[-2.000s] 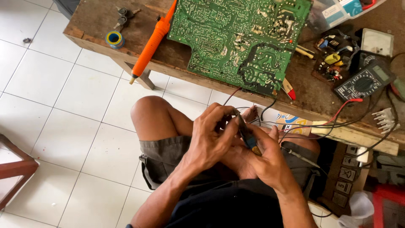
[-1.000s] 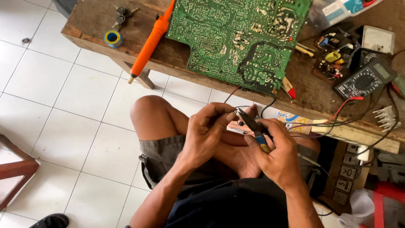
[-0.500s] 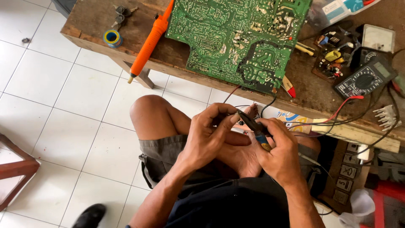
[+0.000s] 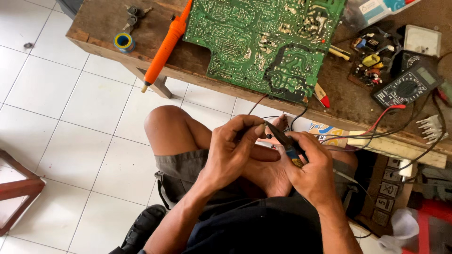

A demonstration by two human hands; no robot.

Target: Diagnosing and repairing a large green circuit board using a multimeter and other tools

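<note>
Lower centre of frame: left hand [image 4: 230, 153], fingers curled, thumb and fingertips pinched on a small dark part [image 4: 268, 136], too small to identify, at the tip of the tool. Right hand [image 4: 313, 169], just right of it, closed around a slim dark tool [image 4: 282, 139] with a blue and yellow handle, tip pointing up-left to the left thumb. Both hands over bare crossed legs and grey shorts [image 4: 181, 171].

Bottom left: black shoe [image 4: 141, 228] on white tiled floor [image 4: 56, 94]. Far left edge: red-brown stool leg [image 4: 19, 188].

Middle right: black and red wires [image 4: 376, 127] running from the bench edge toward the hands.

Upper frame, on wooden bench [image 4: 99, 23]: large green circuit board [image 4: 263, 37] at top centre; orange soldering iron [image 4: 162, 49] left of it, tip overhanging the bench edge; roll of tape [image 4: 124, 41] and keys [image 4: 134, 14] at upper left.

Upper right: black multimeter [image 4: 407, 84], small open box of assorted parts [image 4: 374, 59], white meter [image 4: 422, 40].

Lower right: white plastic bag [image 4: 400, 228].
</note>
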